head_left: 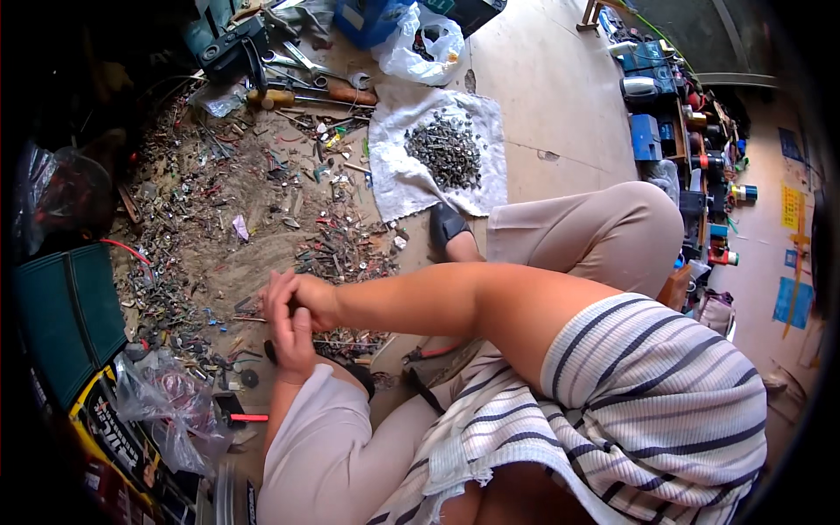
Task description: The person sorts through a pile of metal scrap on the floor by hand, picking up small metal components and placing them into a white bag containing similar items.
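My hands meet above the littered floor at the left of the middle. My left hand (289, 338) has its fingers extended upward and its thumb apart, against my right hand (319, 300). The right hand reaches across from the right, its fingers mostly hidden behind the left. Whether anything lies between the palms is hidden. Below them spreads a heap of screws, wire ends and small scraps (341, 246), around a barer patch of dirt (243, 272). Farther off, a white cloth (397, 141) bears a pile of small metal fasteners (449, 154).
Wrenches (305, 62) and handled tools (351, 95) lie at the top, beside a white plastic bag (420, 49). Red-handled pliers (433, 352) rest near my legs. At left are a green case (72, 321) and a clear bag (174, 400). Crowded shelving (682, 131) stands at right.
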{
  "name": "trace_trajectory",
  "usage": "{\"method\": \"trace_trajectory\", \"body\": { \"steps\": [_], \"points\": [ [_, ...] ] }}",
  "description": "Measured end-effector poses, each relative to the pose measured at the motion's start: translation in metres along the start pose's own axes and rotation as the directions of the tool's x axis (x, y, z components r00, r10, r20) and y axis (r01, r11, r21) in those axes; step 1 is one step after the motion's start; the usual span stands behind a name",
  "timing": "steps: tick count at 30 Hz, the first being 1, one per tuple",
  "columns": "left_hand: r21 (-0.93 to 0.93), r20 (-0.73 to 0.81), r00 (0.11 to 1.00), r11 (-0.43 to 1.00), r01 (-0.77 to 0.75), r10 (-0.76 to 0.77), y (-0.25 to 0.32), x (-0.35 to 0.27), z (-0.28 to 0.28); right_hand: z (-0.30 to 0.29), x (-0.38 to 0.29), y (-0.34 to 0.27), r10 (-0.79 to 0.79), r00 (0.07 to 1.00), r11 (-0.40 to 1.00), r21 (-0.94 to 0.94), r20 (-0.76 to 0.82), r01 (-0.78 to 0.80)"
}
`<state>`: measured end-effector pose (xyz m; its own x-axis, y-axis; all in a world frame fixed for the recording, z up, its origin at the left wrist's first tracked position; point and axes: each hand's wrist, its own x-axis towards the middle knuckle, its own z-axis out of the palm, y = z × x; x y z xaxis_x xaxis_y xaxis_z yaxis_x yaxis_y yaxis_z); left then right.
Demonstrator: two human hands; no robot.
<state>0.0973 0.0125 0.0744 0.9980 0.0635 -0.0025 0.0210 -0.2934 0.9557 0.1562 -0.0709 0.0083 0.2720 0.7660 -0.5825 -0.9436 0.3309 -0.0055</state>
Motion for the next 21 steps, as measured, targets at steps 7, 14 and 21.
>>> {"method": "trace_trajectory", "body": {
  "steps": [7, 14, 21],
  "points": [
    [0.325, -0.026, 0.994, 0.941, -0.096, 0.11, -0.034, -0.041, 0.0, -0.03, -0.03, -0.098, -0.097, 0.989, 0.956, -0.286, -0.11, 0.062],
    [0.369, -0.274, 0.956, 0.905, 0.21, -0.11, -0.082, -0.09, 0.009, -0.102, -0.107, -0.252, -0.842, 0.477, 0.165, -0.962, -0.252, -0.217],
    [0.388, -0.289, 0.942, 0.879, 0.278, -0.171, -0.089, -0.086, 0.012, -0.113, -0.161, -0.288, -0.947, 0.314, -0.118, -0.831, -0.071, -0.544]
  ]
}}
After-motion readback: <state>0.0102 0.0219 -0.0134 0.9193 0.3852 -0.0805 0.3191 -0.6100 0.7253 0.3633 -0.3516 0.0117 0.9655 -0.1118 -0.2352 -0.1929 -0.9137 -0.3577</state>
